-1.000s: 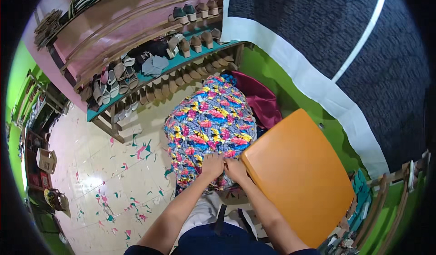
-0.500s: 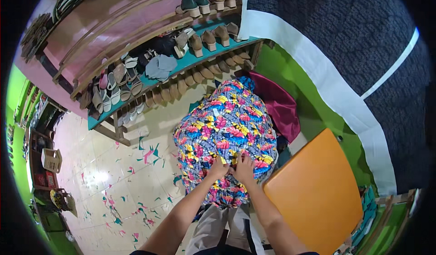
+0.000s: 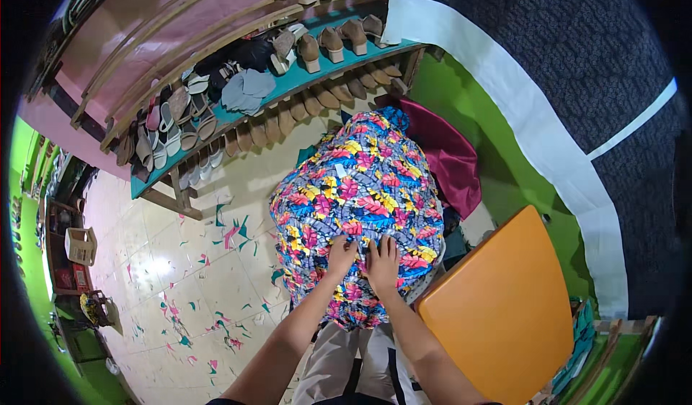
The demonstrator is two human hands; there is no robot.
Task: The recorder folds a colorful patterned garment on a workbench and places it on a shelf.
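A large bundle of floral cloth (image 3: 360, 181) bulges up in front of my legs, printed in pink, yellow, blue and grey. My left hand (image 3: 340, 255) rests on its near side, thumb a little apart from the fingers. Just to the right, my right hand (image 3: 383, 257) lies on the same cloth with its fingers stretched out. A narrow gap of cloth shows between the two hands. A small pale tag (image 3: 341, 170) sits on the upper part of the bundle. What the cloth covers is hidden.
An orange padded panel (image 3: 497, 304) stands close on the right. Shiny maroon fabric (image 3: 450, 163) lies behind the bundle. A teal shelf (image 3: 303, 26) of shoes runs across the back left. Fabric scraps (image 3: 238, 232) litter the tiled floor. A dark curtain (image 3: 540, 44) with white edging hangs at right.
My hands have drawn slightly apart and moved a little up over the cloth; the right fingers lie straighter. The view has shifted slightly.
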